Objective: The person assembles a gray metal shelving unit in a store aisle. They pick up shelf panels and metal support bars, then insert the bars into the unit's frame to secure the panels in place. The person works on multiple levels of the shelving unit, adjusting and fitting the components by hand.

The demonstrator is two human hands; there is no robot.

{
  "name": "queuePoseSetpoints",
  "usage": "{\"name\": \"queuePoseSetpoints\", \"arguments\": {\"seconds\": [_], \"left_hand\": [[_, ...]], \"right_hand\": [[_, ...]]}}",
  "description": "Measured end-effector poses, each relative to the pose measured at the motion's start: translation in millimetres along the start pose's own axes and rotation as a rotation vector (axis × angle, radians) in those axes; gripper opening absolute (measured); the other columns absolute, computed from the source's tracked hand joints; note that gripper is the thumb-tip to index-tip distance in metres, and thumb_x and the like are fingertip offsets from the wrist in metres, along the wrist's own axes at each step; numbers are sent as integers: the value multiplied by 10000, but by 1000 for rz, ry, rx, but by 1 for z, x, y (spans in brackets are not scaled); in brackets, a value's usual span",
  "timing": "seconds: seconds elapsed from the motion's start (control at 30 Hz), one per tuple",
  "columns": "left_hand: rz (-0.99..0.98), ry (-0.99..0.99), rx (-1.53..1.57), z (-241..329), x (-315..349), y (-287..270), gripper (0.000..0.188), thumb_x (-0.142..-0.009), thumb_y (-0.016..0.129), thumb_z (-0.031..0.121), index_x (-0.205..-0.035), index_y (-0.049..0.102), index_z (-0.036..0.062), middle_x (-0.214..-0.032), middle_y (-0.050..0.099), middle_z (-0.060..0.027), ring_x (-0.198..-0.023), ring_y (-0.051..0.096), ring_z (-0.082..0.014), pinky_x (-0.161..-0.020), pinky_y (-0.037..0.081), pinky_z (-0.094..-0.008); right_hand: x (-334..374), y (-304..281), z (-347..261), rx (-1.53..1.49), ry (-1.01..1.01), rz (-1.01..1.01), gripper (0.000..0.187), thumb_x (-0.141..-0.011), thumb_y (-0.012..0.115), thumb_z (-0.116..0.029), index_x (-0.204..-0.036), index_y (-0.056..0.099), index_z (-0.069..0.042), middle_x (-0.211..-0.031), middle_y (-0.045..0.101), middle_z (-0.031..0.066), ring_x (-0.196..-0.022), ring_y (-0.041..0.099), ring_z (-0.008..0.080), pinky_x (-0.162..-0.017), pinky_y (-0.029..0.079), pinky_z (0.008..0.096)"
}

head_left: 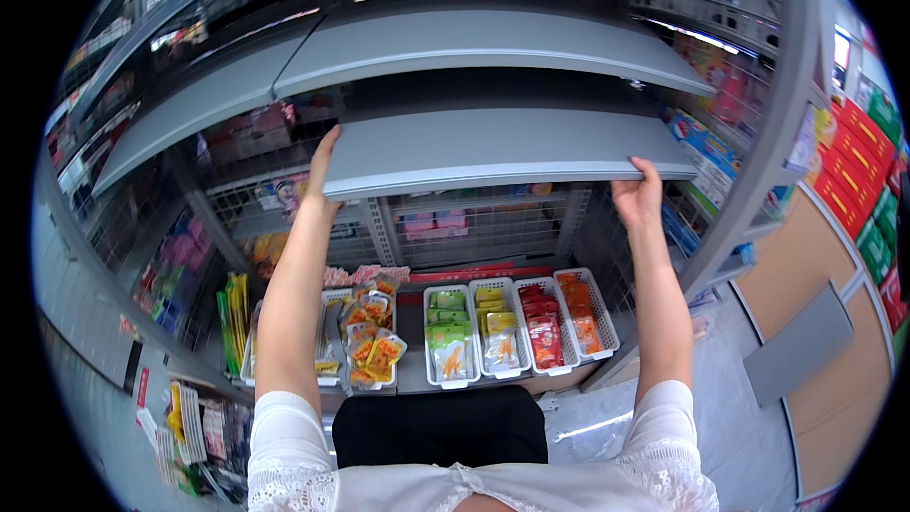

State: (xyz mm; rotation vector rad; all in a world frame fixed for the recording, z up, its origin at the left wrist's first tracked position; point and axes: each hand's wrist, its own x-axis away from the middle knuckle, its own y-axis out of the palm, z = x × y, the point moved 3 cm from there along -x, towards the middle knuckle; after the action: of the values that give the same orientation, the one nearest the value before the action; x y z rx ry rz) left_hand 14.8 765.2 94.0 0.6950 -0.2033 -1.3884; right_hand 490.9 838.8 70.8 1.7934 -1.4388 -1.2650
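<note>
A grey metal shelf board (493, 144) spans the space between my two outstretched arms, below another grey shelf (474, 43). My left hand (324, 169) holds its left end, with a fingertip showing along the side edge and the other fingers mostly hidden. At the front edge near the right end, my right hand (640, 195) grips the board, one digit over the top and the rest below. Under the board, white plastic baskets (458, 382) of packaged snacks stand on the bottom shelf, between my forearms.
Yellow and green long packets (234, 322) stand at the bottom left. Grey uprights (749, 161) flank the bay, with wire mesh behind. A black stool or seat (436, 427) is directly before me. Red cartons (850, 171) are stacked at the far right, near a loose grey panel (801, 346).
</note>
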Motion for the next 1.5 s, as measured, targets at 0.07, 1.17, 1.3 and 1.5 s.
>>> {"name": "queuePoseSetpoints", "arguments": {"seconds": [0.07, 1.17, 1.3, 1.5], "left_hand": [[6, 25, -81, -2, -10, -18, 365, -941, 495, 336, -1153, 561, 46, -1039, 618, -64, -944, 590, -174, -815, 467, -300], [-30, -112, -266, 19, 10, -41, 404, -1000, 365, 370, -1205, 536, 66, -1086, 617, -72, -969, 615, -142, -804, 519, -280], [-2, -27, -208, 23, 8, -31, 421, -995, 374, 375, -1258, 488, 67, -1097, 614, -87, -976, 622, -169, -814, 523, -300], [-49, -17, -64, 23, 8, -44, 599, -979, 268, 520, -1361, 412, 81, -1297, 500, -126, -1142, 534, -245, -952, 455, -359]], "right_hand": [[-11, -10, -1, 22, -18, 12, 237, -777, 574, 2, -1011, 546, -24, -1031, 608, 100, -978, 600, 245, -850, 530, 390], [-15, -5, 11, 24, -96, 49, 350, -739, 500, -34, -1086, 507, 9, -1108, 588, 119, -1062, 580, 283, -910, 510, 446], [-9, -13, 3, -21, -120, 84, 418, -745, 504, -48, -1158, 475, 13, -1150, 572, 123, -1079, 570, 287, -938, 484, 437], [-23, 6, 12, -12, -42, 44, 323, -759, 511, -35, -1075, 507, 31, -1076, 603, 130, -1033, 594, 295, -920, 507, 417]]}}
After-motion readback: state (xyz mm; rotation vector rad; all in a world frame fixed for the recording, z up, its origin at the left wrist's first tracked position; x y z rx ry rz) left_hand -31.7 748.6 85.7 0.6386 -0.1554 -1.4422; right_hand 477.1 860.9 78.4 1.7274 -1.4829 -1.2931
